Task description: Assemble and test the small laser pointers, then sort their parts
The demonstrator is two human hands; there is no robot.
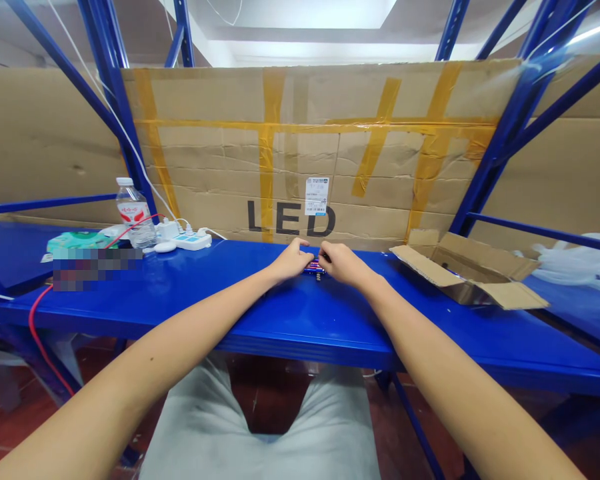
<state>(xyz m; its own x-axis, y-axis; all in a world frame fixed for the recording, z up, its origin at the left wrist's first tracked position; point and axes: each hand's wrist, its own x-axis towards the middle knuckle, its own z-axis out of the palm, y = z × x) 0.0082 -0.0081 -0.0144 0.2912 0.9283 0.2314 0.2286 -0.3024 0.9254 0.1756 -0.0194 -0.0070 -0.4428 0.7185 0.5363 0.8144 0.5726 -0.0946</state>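
Both my arms stretch forward over the blue shelf (280, 320). My left hand (291, 259) and my right hand (341, 263) meet near the back of the shelf, fingers curled closed around a small dark object with red and blue parts (314, 269). Only a sliver of it shows between the hands, too little to name. It rests on or just above the shelf surface, in front of the taped cardboard sheet marked "LED" (300, 153).
An open cardboard box (467, 270) lies to the right. At the left stand a water bottle (135, 215), a white power strip (187, 239), a green packet (77, 241) and a red cable (35, 320). Blue rack posts (113, 87) frame the shelf.
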